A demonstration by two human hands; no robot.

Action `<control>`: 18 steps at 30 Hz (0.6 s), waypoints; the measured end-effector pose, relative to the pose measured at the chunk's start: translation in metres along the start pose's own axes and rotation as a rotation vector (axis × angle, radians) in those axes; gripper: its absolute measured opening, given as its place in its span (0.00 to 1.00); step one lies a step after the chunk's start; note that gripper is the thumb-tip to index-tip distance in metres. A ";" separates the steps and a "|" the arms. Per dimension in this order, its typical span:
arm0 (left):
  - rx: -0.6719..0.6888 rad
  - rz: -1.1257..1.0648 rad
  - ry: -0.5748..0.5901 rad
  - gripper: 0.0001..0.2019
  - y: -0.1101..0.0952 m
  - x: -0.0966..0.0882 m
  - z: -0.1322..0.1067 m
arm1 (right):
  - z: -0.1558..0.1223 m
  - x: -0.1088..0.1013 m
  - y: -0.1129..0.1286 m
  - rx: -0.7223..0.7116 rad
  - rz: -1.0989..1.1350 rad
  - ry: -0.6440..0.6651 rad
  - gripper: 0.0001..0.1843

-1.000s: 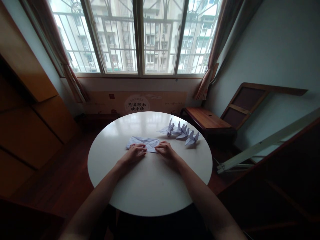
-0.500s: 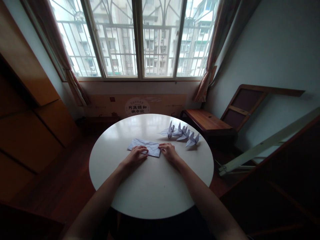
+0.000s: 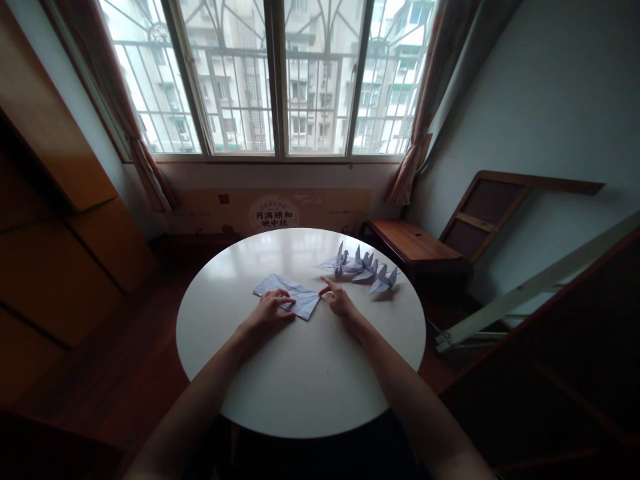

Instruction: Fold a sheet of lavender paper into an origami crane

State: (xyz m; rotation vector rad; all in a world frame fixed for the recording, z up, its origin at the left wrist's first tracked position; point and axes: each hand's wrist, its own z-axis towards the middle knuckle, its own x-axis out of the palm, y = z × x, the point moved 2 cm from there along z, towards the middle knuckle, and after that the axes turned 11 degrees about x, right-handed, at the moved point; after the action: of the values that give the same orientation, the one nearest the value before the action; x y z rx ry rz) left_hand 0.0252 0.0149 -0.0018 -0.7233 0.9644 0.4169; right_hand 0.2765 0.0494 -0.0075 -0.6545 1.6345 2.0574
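Note:
A folded sheet of pale bluish-white paper (image 3: pixel 303 304) lies flat and slightly turned on the round white table (image 3: pixel 300 387), with crease lines across it. My left hand (image 3: pixel 270 308) grips its near edge, fingers curved over the top, and hides part of the sheet. At the right corner of the paper is my right hand (image 3: pixel 339 300), its index finger stretched out and its thumb side at the edge. Several folded paper cranes (image 3: pixel 370 268) stand in a row beyond my right hand.
Against the right wall are a low wooden bench (image 3: pixel 415 240) and a leaning wooden frame (image 3: pixel 493 213). A pale metal ladder-like frame (image 3: pixel 480 323) slants near the table's right side. Wooden cabinets (image 3: pixel 65 267) line the left; a barred window (image 3: pixel 275 80) is ahead.
The paper has turned a little clockwise, its right end moving nearer to me. My right index finger has lifted and straightened away from the sheet. The left hand stays about where it was.

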 end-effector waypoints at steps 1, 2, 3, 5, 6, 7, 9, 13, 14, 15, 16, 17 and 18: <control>0.002 -0.002 0.000 0.19 0.001 0.001 0.000 | 0.001 -0.001 -0.002 -0.008 0.010 -0.029 0.36; 0.002 -0.004 0.000 0.19 0.002 0.001 0.001 | 0.003 -0.003 -0.004 -0.018 0.020 -0.059 0.36; -0.001 -0.006 -0.001 0.19 0.002 0.001 0.001 | 0.004 -0.004 -0.006 -0.032 0.031 -0.084 0.35; -0.009 -0.009 0.000 0.18 0.002 0.002 0.001 | 0.005 -0.006 -0.005 -0.099 0.054 -0.098 0.32; -0.011 -0.010 0.001 0.18 0.002 0.002 0.000 | 0.005 -0.007 -0.004 -0.139 0.063 -0.089 0.30; -0.011 -0.011 0.000 0.18 0.002 0.001 0.000 | 0.004 -0.006 -0.002 -0.175 0.069 -0.069 0.28; -0.006 -0.010 -0.003 0.17 0.001 0.001 0.000 | 0.003 -0.003 0.003 -0.208 0.067 -0.013 0.25; -0.006 -0.005 -0.025 0.18 -0.001 -0.001 0.000 | 0.000 0.007 0.006 -0.169 0.016 0.082 0.17; -0.004 -0.005 -0.031 0.19 -0.002 -0.001 0.001 | 0.000 0.008 0.006 -0.163 0.001 0.093 0.15; 0.003 -0.006 -0.037 0.20 -0.002 -0.002 0.001 | -0.001 0.008 0.006 -0.157 -0.006 0.106 0.14; 0.016 -0.007 -0.043 0.21 -0.003 -0.003 0.001 | -0.001 0.008 0.005 -0.152 -0.013 0.120 0.14; 0.034 -0.009 -0.054 0.23 -0.004 -0.003 0.001 | -0.001 0.008 0.005 -0.149 -0.017 0.131 0.13; 0.058 -0.014 -0.066 0.25 -0.006 -0.004 0.001 | -0.001 0.008 0.005 -0.148 -0.020 0.140 0.13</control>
State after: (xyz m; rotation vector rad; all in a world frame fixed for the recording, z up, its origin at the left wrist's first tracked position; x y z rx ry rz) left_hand 0.0269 0.0117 0.0041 -0.6598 0.9055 0.3964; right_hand 0.2678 0.0480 -0.0086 -0.8798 1.5519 2.1767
